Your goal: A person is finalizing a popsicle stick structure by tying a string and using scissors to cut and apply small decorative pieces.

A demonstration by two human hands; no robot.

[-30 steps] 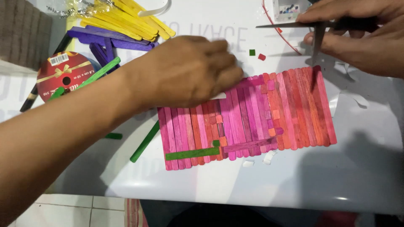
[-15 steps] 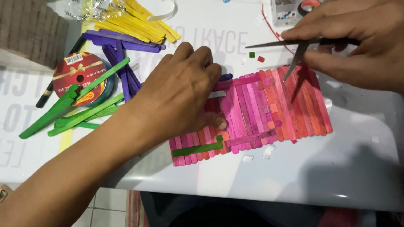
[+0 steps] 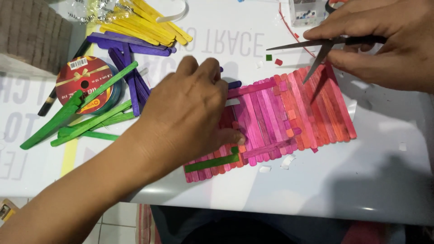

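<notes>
At the top edge we see a clear plastic box (image 3: 305, 11), cut off, with small dark bits inside we can't make out. Our left hand (image 3: 187, 113) lies flat, fingers spread, pressing on the pink-red stick panel (image 3: 289, 115) mid-counter (image 3: 316, 190) and hiding its left part. Our right hand (image 3: 384, 40) grips open scissors (image 3: 316, 45), the handles hidden, tips over the panel's top right.

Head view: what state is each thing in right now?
Left hand: flat, pressing on the stick panel.
Right hand: gripping the scissors.
Scissors: blades open, tip over the panel.
Stick panel: lying flat on the table.
Ribbon spool: flat, green sticks across it.
</notes>
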